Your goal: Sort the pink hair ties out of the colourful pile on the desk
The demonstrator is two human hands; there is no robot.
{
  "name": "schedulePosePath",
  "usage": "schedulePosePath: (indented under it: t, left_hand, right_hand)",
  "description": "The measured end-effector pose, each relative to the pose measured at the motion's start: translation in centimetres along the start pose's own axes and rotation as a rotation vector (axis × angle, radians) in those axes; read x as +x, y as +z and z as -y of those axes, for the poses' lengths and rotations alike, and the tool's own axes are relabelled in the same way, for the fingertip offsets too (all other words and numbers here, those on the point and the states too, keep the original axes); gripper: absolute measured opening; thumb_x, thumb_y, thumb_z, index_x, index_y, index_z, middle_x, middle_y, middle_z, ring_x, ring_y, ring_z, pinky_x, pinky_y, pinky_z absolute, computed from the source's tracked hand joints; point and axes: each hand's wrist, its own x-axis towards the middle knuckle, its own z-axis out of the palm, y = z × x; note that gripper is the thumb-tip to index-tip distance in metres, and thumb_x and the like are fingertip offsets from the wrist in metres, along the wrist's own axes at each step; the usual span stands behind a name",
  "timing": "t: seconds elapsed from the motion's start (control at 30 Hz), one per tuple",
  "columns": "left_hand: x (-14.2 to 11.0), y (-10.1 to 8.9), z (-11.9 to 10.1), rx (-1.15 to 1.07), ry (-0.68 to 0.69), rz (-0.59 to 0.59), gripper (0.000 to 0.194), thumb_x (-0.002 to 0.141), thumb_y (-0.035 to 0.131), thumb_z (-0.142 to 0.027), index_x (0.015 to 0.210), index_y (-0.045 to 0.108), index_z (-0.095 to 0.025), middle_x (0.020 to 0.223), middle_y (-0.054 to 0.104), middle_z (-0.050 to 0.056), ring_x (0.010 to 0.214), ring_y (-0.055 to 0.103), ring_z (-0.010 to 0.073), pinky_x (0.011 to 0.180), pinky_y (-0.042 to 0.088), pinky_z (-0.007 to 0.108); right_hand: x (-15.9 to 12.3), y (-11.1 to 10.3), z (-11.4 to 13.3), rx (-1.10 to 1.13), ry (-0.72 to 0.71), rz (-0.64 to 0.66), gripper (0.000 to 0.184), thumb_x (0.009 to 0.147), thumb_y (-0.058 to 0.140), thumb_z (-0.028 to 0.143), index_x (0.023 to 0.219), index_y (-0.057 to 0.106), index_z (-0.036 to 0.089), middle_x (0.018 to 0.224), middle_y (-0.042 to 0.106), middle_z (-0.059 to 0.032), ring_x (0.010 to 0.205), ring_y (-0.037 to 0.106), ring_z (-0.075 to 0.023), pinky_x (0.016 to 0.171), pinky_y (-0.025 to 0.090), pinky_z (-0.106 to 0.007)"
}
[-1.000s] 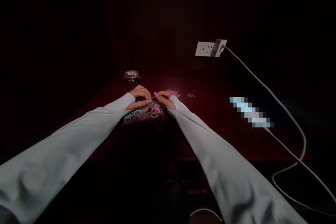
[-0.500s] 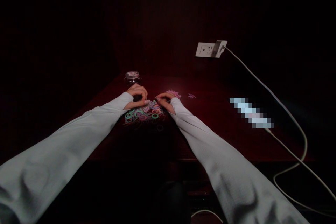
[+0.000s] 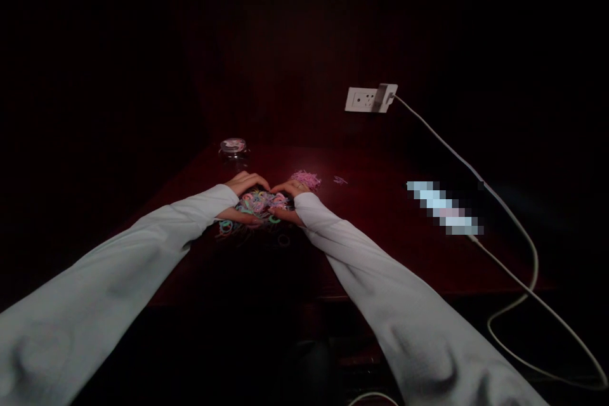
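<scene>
A loose heap of small multicoloured elastic hair ties [image 3: 257, 202] lies on the dark red table. My left hand [image 3: 245, 187] curves around the heap's left and far side, its thumb lying across the near side, apart from the fingers. From the right, my right hand [image 3: 288, 193] arches over the heap in the same way, thumb apart from the fingers. The fingertips of both hands nearly meet at the far side. Some ties lie between the hands, and green ones show nearer me. Just beyond my right hand sits a separate pink pile of ties [image 3: 306, 179].
A round clear container [image 3: 234, 148] with pale and pink contents stands at the back left. A few purple pieces [image 3: 340, 180] lie right of the pink pile. A blurred-out phone-like device [image 3: 445, 208] is on the right, its white cable [image 3: 518, 222] running near a wall socket [image 3: 364, 100].
Both hands have spread wider around the heap, fingers reaching to its far side and thumbs to its near side. The whole view has shifted slightly.
</scene>
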Motion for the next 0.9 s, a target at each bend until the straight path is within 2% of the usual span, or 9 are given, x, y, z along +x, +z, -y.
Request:
schedulePosePath:
  t: [0.1,0.2,0.27,0.37,0.5,0.57,0.7,0.9]
  left_hand:
    - [0.1,0.1,-0.1,-0.004,-0.011,0.008,0.063,0.083,0.078,-0.068,0.126,0.064,-0.024,0.122,0.072,0.008,0.109,0.062,0.0288,0.103,0.047,0.041]
    - [0.3,0.2,-0.4,-0.041,-0.020,-0.011,0.048,0.092,0.068,-0.062,0.121,0.067,-0.024,0.115,0.074,0.006,0.099,0.064,0.0252,0.099,0.048,0.039]
    - [0.5,0.3,-0.6,-0.101,-0.056,-0.044,0.040,0.097,0.064,-0.056,0.119,0.069,-0.024,0.113,0.075,0.006,0.094,0.066,0.0231,0.094,0.051,0.037]
    - [0.6,0.5,-0.7,-0.188,-0.140,-0.103,0.032,0.096,0.067,-0.050,0.113,0.073,-0.023,0.106,0.079,0.005,0.084,0.066,0.0202,0.078,0.053,0.032]
    - [0.8,0.6,-0.8,-0.304,-0.273,-0.144,0.034,0.096,0.071,-0.053,0.106,0.075,-0.021,0.085,0.077,0.002,0.072,0.065,0.0171,0.069,0.054,0.029]
    - [0.8,0.6,-0.8,-0.343,-0.310,-0.166,0.036,0.096,0.071,-0.054,0.106,0.075,-0.020,0.081,0.076,0.002,0.072,0.067,0.0172,0.069,0.056,0.029]
    - [0.7,0.4,-1.1,-0.361,-0.312,-0.238,0.032,0.097,0.071,-0.052,0.104,0.076,-0.020,0.095,0.081,0.006,0.083,0.072,0.0202,0.076,0.059,0.031]
    - [0.7,0.0,-1.6,-0.343,-0.277,-0.294,0.035,0.097,0.069,-0.056,0.100,0.076,-0.021,0.101,0.082,0.006,0.092,0.073,0.0234,0.089,0.060,0.036]
  right_hand:
    - [-0.2,-0.6,0.5,0.075,0.010,0.016,0.034,0.075,0.095,0.026,0.106,0.082,0.024,0.105,0.067,-0.0028,0.097,0.062,-0.0199,0.093,0.050,-0.033]
    - [-1.0,-1.4,1.7,0.190,-0.021,0.018,0.027,0.080,0.092,0.036,0.100,0.081,0.021,0.096,0.068,-0.0020,0.081,0.062,-0.0153,0.081,0.052,-0.030]
    - [-1.6,-1.6,2.6,0.268,-0.014,0.000,0.031,0.080,0.092,0.045,0.095,0.081,0.020,0.087,0.068,-0.0012,0.073,0.061,-0.0142,0.074,0.054,-0.029]
    - [-2.0,-1.4,3.2,0.406,0.056,-0.024,0.039,0.077,0.093,0.055,0.087,0.079,0.019,0.074,0.066,0.0000,0.067,0.059,-0.0133,0.067,0.054,-0.028]
    - [-1.2,-1.1,2.7,0.562,0.145,-0.045,0.046,0.069,0.096,0.058,0.077,0.074,0.019,0.071,0.063,0.0019,0.064,0.056,-0.0106,0.064,0.050,-0.025]
    - [-0.5,-0.9,2.3,0.581,0.200,-0.046,0.046,0.065,0.099,0.054,0.073,0.070,0.019,0.068,0.061,0.0030,0.063,0.055,-0.0106,0.062,0.047,-0.024]
    - [0.6,-0.5,2.0,0.590,0.285,-0.062,0.046,0.065,0.099,0.052,0.069,0.065,0.021,0.064,0.060,0.0036,0.060,0.055,-0.0116,0.059,0.043,-0.025]
    - [0.3,-0.5,2.3,0.567,0.251,-0.123,0.048,0.068,0.096,0.059,0.072,0.068,0.020,0.066,0.062,0.0027,0.061,0.053,-0.0111,0.060,0.043,-0.025]
